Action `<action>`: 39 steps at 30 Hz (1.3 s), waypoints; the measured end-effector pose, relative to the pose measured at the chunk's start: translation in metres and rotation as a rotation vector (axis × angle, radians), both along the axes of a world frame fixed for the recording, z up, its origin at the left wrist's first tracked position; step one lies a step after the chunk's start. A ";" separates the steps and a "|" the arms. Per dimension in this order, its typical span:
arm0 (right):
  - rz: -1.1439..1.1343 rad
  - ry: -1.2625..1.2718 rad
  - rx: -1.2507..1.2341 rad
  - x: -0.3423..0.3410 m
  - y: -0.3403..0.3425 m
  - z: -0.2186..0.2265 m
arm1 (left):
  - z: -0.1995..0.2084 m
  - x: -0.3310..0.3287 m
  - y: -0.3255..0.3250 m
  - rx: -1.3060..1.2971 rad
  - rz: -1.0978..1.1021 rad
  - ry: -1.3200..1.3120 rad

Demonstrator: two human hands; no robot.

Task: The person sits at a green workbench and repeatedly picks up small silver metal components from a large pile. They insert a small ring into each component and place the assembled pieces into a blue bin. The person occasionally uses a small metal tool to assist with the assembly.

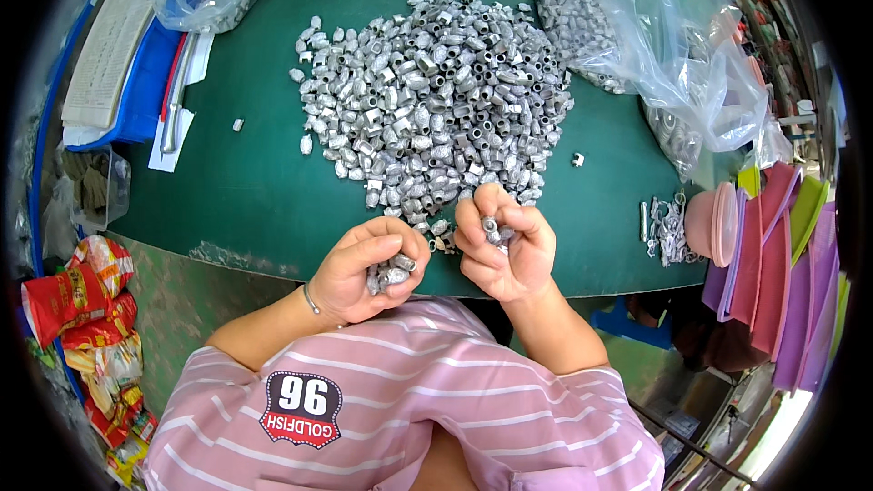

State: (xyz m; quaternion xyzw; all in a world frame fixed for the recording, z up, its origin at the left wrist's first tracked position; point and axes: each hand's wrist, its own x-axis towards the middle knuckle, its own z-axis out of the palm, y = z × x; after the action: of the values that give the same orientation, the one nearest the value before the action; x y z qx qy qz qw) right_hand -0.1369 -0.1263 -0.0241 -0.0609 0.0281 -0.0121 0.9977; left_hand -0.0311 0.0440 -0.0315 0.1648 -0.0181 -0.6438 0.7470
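Grey metal pieces (389, 276) were cupped in the left grip (350, 273); similar pieces (492, 228) were pinched by the right grip (514, 259). Steady, light pressure was judged best against drops. One left-held piece (404, 264) was aimed hollow end rightward, long axis roughly crosswise. Beyond, a pile (436, 95) was heaped on the tabletop (245, 186).

On the table (227, 186), a heap of parts (436, 95) lies left of plastic bags (587, 23).

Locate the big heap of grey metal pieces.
In the head view, the heap of metal pieces is at upper centre on the green table, just beyond the left hand and right hand, with a clear plastic bag close on its right.
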 end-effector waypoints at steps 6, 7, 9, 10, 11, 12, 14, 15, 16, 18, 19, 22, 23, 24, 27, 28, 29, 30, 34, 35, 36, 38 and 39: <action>-0.110 0.164 -0.028 0.007 0.001 0.004 | 0.023 0.009 -0.021 0.035 0.233 -0.191; -0.140 0.204 -0.036 0.010 0.004 0.004 | 0.033 0.007 -0.029 0.064 0.342 -0.300; -0.275 0.449 0.012 0.019 0.014 0.012 | 0.037 0.001 -0.053 0.120 0.630 -0.697; -0.306 0.412 -0.001 0.024 0.020 0.019 | 0.036 0.001 -0.066 0.216 0.781 -1.111; -0.276 0.402 0.016 0.025 0.020 0.025 | 0.036 0.001 -0.075 0.199 0.811 -1.407; -0.246 0.393 0.032 0.023 0.020 0.029 | 0.037 0.000 -0.083 0.180 0.835 -1.703; -0.319 0.305 -0.098 0.023 0.019 0.039 | 0.050 -0.011 -0.089 0.179 0.830 -1.954; -0.337 0.280 -0.068 0.021 0.017 0.040 | 0.055 -0.009 -0.092 0.137 0.824 -2.023; -0.354 0.256 -0.037 0.020 0.014 0.038 | 0.058 -0.006 -0.094 0.094 0.817 -2.091; -0.336 0.271 0.051 0.021 0.003 0.034 | 0.064 -0.008 -0.096 0.003 0.893 -2.056; -0.327 0.279 0.096 0.023 -0.004 0.035 | 0.066 -0.009 -0.095 -0.042 0.929 -2.037; -0.380 0.187 0.100 0.032 -0.052 0.065 | 0.063 0.002 -0.080 0.045 0.862 -1.911; -0.516 0.159 -0.016 0.035 -0.074 0.080 | 0.060 0.007 -0.077 0.062 0.858 -1.841; -0.641 0.127 -0.126 0.040 -0.098 0.093 | 0.055 0.008 -0.072 0.111 0.865 -1.754; -1.126 0.263 -0.679 0.065 -0.177 0.113 | 0.051 0.010 -0.062 0.155 0.852 -1.695; -1.219 0.430 -0.826 0.083 -0.191 0.118 | 0.051 0.011 -0.058 0.173 0.855 -1.692; -1.197 0.499 -1.021 0.087 -0.212 0.117 | 0.053 0.009 -0.054 0.192 0.830 -1.677; -1.162 0.559 -1.222 0.090 -0.217 0.118 | 0.053 0.010 -0.052 0.208 0.811 -1.660; -1.212 0.439 -1.691 0.066 -0.181 0.114 | 0.040 0.014 -0.028 0.367 0.622 -1.702; -1.131 0.424 -1.855 0.049 -0.168 0.112 | 0.037 0.015 -0.023 0.367 0.512 -1.761; -0.938 0.451 -2.023 0.034 -0.152 0.106 | 0.033 0.014 -0.017 0.394 0.398 -1.755; -0.550 0.395 -2.232 0.007 -0.125 0.085 | 0.029 0.010 -0.012 0.360 0.284 -1.836; -0.387 0.339 -2.363 -0.002 -0.118 0.073 | 0.024 0.010 -0.013 0.327 0.233 -1.888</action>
State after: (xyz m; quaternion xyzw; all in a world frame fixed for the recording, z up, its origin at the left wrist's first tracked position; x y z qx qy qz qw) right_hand -0.1387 -0.2439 0.0487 -0.9307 0.1386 -0.1712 0.2921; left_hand -0.0215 0.0312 -0.0078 0.7175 -0.5049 -0.1622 0.4516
